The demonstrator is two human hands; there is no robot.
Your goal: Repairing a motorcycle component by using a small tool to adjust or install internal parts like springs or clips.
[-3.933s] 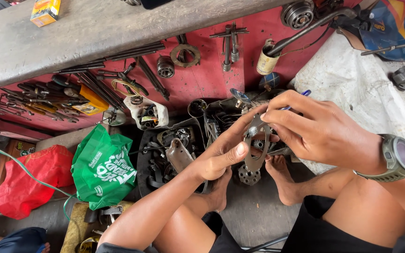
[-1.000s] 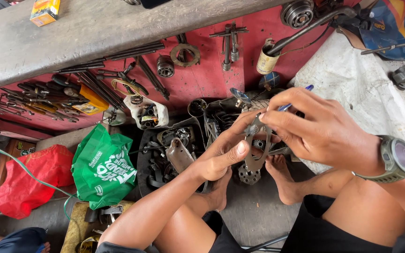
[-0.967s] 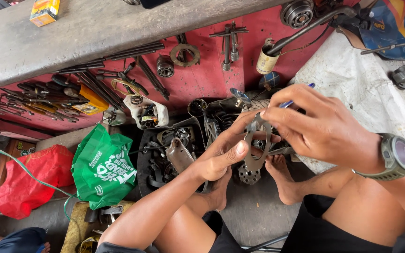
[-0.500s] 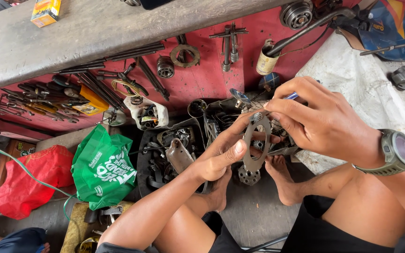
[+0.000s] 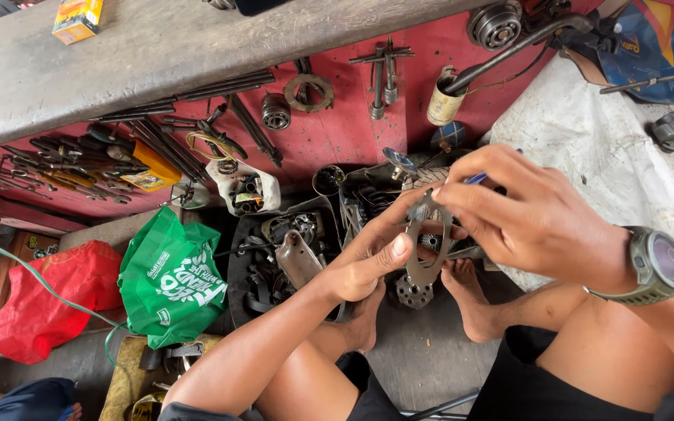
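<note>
Metal plate (image 5: 424, 248) between both hands' fingers (image 5: 396, 247)

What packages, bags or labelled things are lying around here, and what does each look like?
Small box: top left on the grey plank, yellow and orange.
Green bag: floor, lower left, crumpled, white print.
Red bag: left of the green one, crumpled.
Can: against the red wall, cream-coloured cylinder.
Blue printed sheet: top right corner.
</note>
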